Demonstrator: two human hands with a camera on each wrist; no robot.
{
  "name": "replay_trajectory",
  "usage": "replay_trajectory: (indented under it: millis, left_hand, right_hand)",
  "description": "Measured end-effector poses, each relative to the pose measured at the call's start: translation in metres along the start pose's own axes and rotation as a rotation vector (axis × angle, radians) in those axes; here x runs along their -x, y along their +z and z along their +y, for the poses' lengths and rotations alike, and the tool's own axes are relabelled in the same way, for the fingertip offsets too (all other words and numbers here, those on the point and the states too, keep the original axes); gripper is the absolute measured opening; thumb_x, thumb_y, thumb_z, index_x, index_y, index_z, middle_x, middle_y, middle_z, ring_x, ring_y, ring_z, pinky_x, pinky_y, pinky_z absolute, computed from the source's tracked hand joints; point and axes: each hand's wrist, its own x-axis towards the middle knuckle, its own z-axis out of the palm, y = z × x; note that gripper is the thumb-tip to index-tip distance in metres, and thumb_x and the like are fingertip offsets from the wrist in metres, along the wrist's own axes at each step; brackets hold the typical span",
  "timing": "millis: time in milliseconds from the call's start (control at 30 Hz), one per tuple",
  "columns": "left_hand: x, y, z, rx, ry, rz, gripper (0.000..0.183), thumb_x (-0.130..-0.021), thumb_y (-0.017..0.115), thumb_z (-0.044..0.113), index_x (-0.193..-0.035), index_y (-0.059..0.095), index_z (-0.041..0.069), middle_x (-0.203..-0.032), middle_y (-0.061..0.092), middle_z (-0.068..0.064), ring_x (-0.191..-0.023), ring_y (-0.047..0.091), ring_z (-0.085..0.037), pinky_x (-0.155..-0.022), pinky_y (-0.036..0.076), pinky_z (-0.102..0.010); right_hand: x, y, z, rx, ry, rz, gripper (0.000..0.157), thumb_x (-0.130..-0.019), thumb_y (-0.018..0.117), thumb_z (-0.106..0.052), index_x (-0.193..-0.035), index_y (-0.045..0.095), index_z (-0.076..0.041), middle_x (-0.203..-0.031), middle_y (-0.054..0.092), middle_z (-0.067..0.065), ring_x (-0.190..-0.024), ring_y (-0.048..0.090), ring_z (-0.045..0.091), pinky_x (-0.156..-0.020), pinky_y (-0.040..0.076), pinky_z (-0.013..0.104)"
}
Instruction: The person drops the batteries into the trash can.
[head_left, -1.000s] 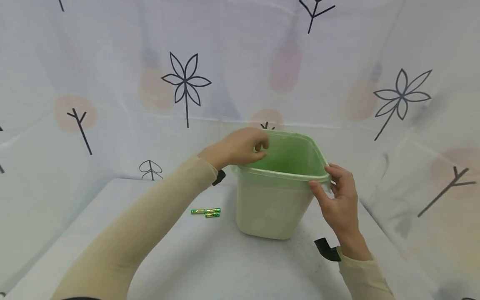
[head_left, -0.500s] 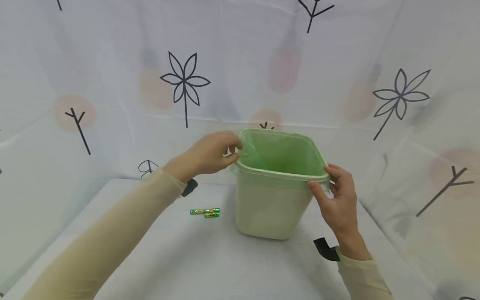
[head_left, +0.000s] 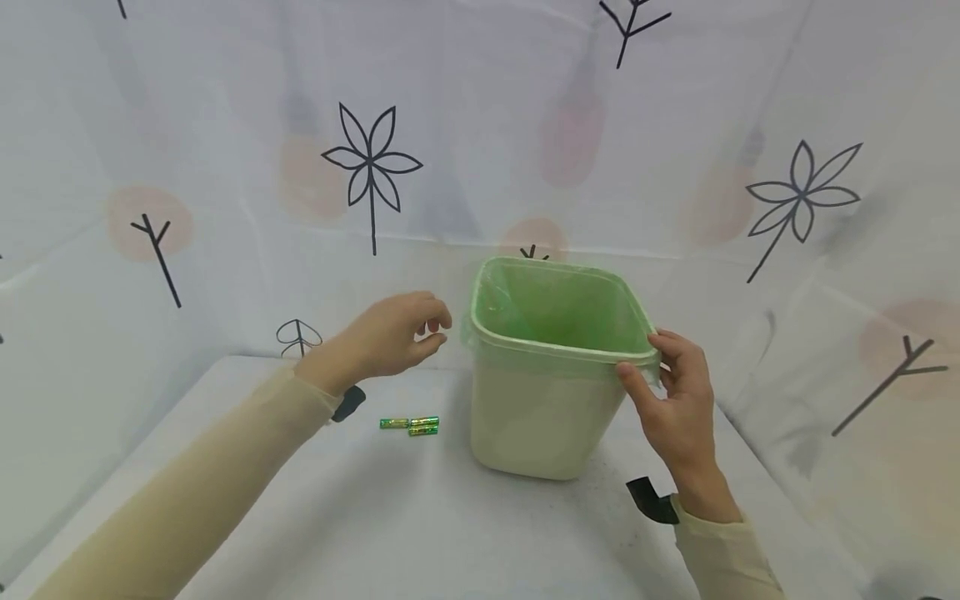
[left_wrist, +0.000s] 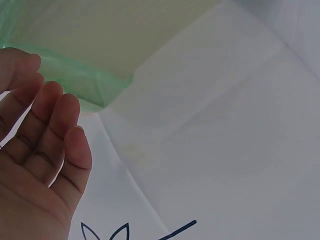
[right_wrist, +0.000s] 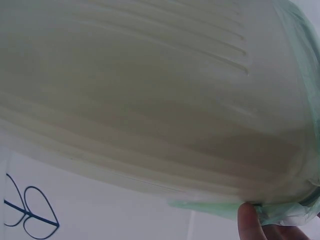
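Note:
A pale trash bin [head_left: 536, 417] stands upright on the white table, lined with a green translucent bin bag [head_left: 558, 304] folded over its rim. My right hand [head_left: 675, 408] grips the right corner of the rim, thumb in front and fingers along the side. In the right wrist view, fingertips [right_wrist: 248, 220] show beside the bag's folded edge under the bin's wall. To the left of the bin, my left hand [head_left: 393, 333] hovers with loosely bent fingers and nothing in them. The left wrist view shows that hand [left_wrist: 45, 145] near the bag's overhanging edge [left_wrist: 100, 87].
Three green-and-gold batteries [head_left: 411, 425] lie together on the table [head_left: 420, 533], left of the bin. A white cloth [head_left: 465, 125] printed with flowers and twigs hangs behind and at both sides.
My left hand has moved from over the bin's opening leftward and down, away from the rim. The right hand, the bin and the batteries have stayed in place.

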Motion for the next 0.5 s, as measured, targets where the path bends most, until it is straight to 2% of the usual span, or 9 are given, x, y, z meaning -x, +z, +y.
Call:
replay_trajectory:
  millis: [200, 500]
  left_hand:
    - [0.014, 0.018, -0.005, 0.011, -0.030, -0.055, 0.013, -0.086, 0.067, 0.012, -0.099, 0.064, 0.010, -0.089, 0.060, 0.001, -0.080, 0.058, -0.017, -0.073, 0.048, -0.032]
    - [0.031, 0.055, -0.010, 0.023, -0.065, -0.172, 0.014, -0.086, 0.067, 0.014, -0.101, 0.065, 0.012, -0.089, 0.059, 0.002, -0.077, 0.058, -0.016, -0.070, 0.048, -0.030]
  right_hand:
    - [0.001, -0.001, 0.002, -0.016, -0.028, 0.000, 0.046, -0.079, 0.067, 0.013, -0.121, 0.047, 0.016, -0.128, 0.043, 0.029, -0.112, 0.054, 0.013, -0.089, 0.042, 0.014]
    - [0.001, 0.000, 0.006, -0.060, -0.049, 0.009, 0.046, -0.080, 0.067, 0.012, -0.122, 0.047, 0.015, -0.127, 0.042, 0.029, -0.111, 0.054, 0.011, -0.089, 0.041, 0.013]
